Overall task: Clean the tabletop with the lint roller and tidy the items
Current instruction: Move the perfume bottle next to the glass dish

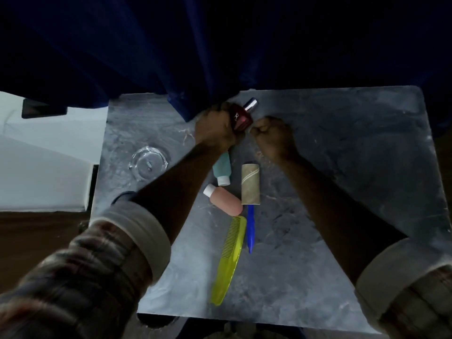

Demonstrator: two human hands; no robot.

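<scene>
My left hand (215, 128) grips a dark red perfume bottle (241, 116) with a silver cap at the far middle of the grey tabletop (342, 155). My right hand (274, 135) is a closed fist just right of the bottle; I cannot tell whether it holds anything. The lint roller (250, 183), a tan roll on a blue handle, lies in the middle of the table. A teal bottle (222, 168) and a pink bottle (223, 200) lie left of it. A yellow-green comb (230, 260) lies nearer the front edge.
A clear glass ashtray (149, 162) stands at the table's left side. A dark blue curtain (195, 57) hangs over the far edge. Thin fibres and debris (187, 135) lie scattered on the tabletop. White furniture (44, 167) is to the left.
</scene>
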